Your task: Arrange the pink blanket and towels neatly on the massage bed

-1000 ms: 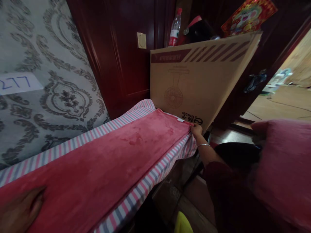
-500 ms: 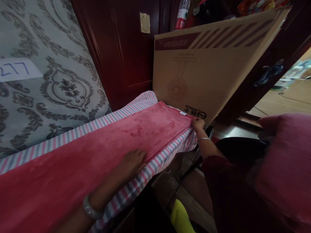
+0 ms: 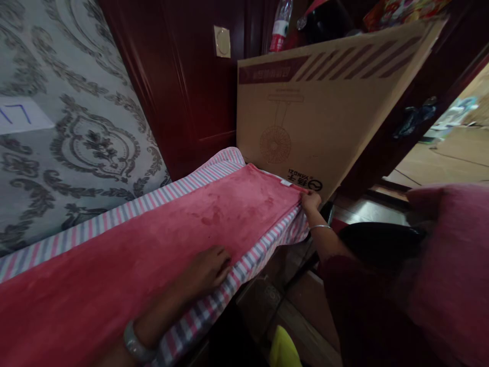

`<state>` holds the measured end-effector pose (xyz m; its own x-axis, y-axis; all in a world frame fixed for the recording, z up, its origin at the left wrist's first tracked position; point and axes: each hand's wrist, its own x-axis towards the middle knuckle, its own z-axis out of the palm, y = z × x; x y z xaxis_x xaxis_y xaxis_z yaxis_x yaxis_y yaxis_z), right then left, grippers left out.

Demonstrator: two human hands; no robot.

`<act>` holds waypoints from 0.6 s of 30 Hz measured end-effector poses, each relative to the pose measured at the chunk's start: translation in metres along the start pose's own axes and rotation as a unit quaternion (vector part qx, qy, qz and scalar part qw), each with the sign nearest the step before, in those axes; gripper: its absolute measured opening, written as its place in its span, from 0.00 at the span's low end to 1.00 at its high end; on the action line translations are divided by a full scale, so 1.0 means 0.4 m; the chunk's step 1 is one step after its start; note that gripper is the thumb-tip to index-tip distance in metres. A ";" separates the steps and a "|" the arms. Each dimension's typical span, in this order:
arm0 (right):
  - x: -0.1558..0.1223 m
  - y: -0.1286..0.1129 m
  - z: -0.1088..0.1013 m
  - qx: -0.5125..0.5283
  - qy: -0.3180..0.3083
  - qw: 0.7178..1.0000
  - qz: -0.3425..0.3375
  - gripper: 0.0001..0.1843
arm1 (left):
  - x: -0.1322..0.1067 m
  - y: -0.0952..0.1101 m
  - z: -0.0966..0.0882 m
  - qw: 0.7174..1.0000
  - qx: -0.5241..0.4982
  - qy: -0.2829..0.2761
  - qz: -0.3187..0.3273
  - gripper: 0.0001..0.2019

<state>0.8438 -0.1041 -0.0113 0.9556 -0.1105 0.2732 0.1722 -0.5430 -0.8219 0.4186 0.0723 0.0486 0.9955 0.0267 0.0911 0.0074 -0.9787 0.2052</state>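
Note:
A long pink plush blanket (image 3: 164, 229) lies flat, with a small white label (image 3: 286, 182) at its far edge. Under it spreads a striped sheet (image 3: 126, 210) in pink, grey and white, showing along both sides. My right hand (image 3: 311, 200) pinches the blanket's far right corner. My left hand (image 3: 210, 267), with a wide bracelet (image 3: 138, 344) on its wrist, rests on the blanket close to the near long edge. Its fingers lie loosely bent on the fabric, with no cloth visibly gathered in them.
A big cardboard box (image 3: 328, 112) stands at the far end, touching the bedding. Patterned wallpaper (image 3: 95, 137) and a dark red wooden panel (image 3: 191, 92) rise behind. A bottle (image 3: 280, 28) shows above the box. Pink fuzzy fabric (image 3: 451, 265) fills the right side; something yellow (image 3: 284, 349) is below.
The view has shifted slightly to the right. My left hand's fingers look a little more bent. My right hand keeps its hold on the blanket's corner.

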 end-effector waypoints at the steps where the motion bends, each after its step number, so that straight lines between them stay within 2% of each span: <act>1: -0.006 -0.005 -0.006 -0.006 0.002 1.000 0.001 0.21 | 0.003 -0.017 -0.013 0.999 -0.016 0.028 -0.007 0.12; 4: -0.039 -0.035 -0.023 -0.023 0.029 0.999 -0.002 0.26 | 0.010 -0.090 -0.039 0.993 0.012 0.108 -0.050 0.17; 5: -0.057 -0.052 -0.023 -0.031 0.036 0.998 -0.034 0.28 | 0.010 -0.115 -0.040 0.989 0.036 0.117 -0.079 0.21; 7: -0.101 -0.093 -0.012 -0.064 0.017 0.985 -0.161 0.30 | 0.008 -0.158 -0.030 0.980 0.080 0.102 -0.153 0.27; 9: -0.148 -0.138 0.014 -0.120 -0.053 0.939 -0.318 0.30 | 0.003 -0.183 -0.010 0.968 0.111 0.079 -0.212 0.31; 11: -0.188 -0.173 0.047 -0.184 -0.149 0.881 -0.409 0.31 | -0.003 -0.190 0.013 0.960 0.134 0.070 -0.234 0.32; 12: -0.202 -0.184 0.062 -0.215 -0.198 0.861 -0.417 0.31 | -0.006 -0.190 0.023 0.959 0.142 0.071 -0.235 0.32; 14: -0.217 -0.195 0.084 -0.267 -0.287 0.836 -0.384 0.32 | -0.011 -0.186 0.036 0.958 0.148 0.075 -0.234 0.31; 16: -0.217 -0.196 0.094 -0.294 -0.344 0.828 -0.332 0.32 | -0.015 -0.181 0.042 0.959 0.143 0.077 -0.232 0.31; 18: -0.210 -0.199 0.095 -0.293 -0.360 0.832 -0.303 0.32 | -0.018 -0.178 0.042 0.960 0.135 0.081 -0.233 0.31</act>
<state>0.7588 -0.0201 0.0122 0.6670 0.7450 0.0045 0.7307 -0.6530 -0.1993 0.4126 0.1385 0.0169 0.8505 0.4837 0.2065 0.4940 -0.8695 0.0023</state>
